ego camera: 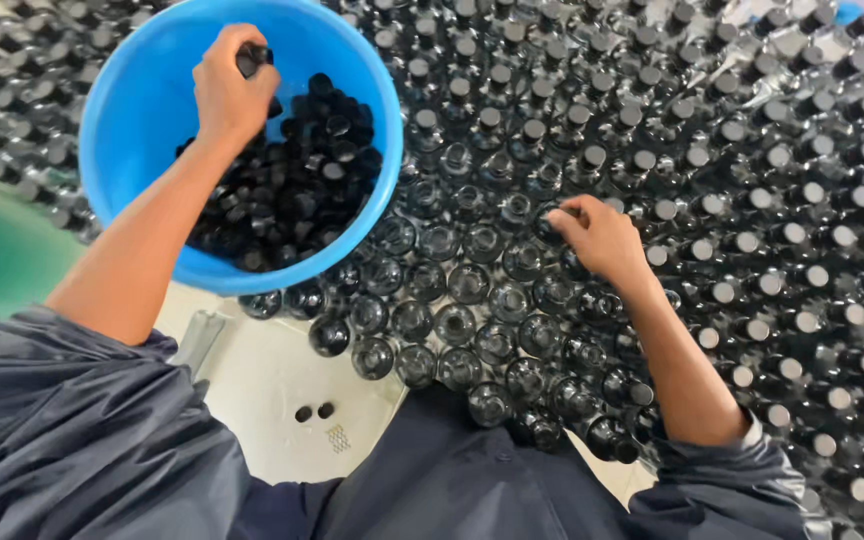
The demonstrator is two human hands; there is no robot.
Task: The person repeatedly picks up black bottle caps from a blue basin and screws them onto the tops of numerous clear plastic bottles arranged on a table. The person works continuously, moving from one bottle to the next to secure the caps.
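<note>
black caps being taken from a blue bucket (pixel 132 110) and set on packed dark glass bottles (pixel 472 290).

the left hand (pixel 227 90) is closed on a black cap (pixel 250 58) above the heap of loose round caps (pixel 302 190), kept in the smooth plastic bucket within reach; the right hand (pixel 602 240) is pinched on a cap at a bottle mouth (pixel 552 225). glossy round bottles are stood upright and touching, capped ones to the right (pixel 782 200), open ones nearer. two stray caps (pixel 313 411) are seen on the pale surface (pixel 272 380).
</note>
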